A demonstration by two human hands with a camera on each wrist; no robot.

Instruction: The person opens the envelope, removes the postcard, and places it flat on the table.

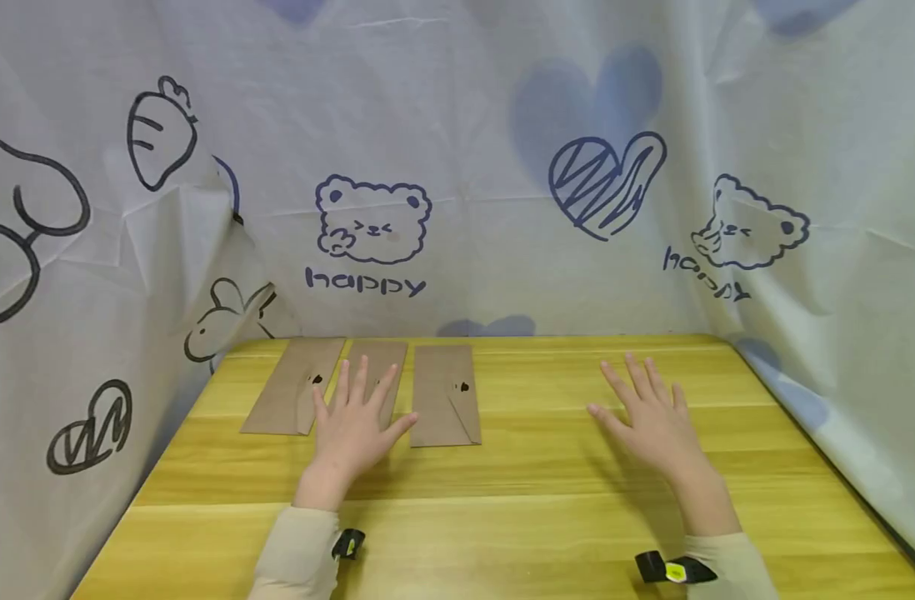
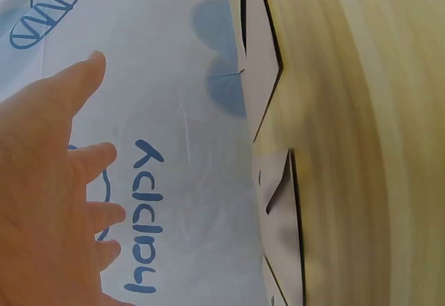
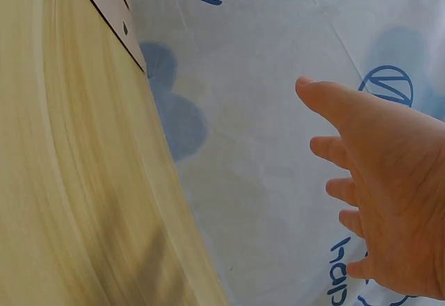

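Note:
Three brown paper envelopes lie in a row at the back left of the wooden table. The left envelope [image 1: 281, 396] is slanted, the middle envelope [image 1: 386, 362] is partly hidden behind my left hand [image 1: 356, 433], and the right envelope [image 1: 442, 400] lies nearly straight. Each of the outer two shows a small dark mark by its flap. My left hand hovers over the table in front of the envelopes, fingers spread and holding nothing. Off to the right, my right hand [image 1: 660, 425] is raised above bare wood with its fingers apart, also holding nothing.
The wooden table [image 1: 502, 533] has a pale cloth [image 1: 472, 250] hanging behind it and along both sides, drawn with bears, hearts and a carrot. Dark bands with small yellow-marked devices sit at both wrists, such as the right wristband [image 1: 675, 570].

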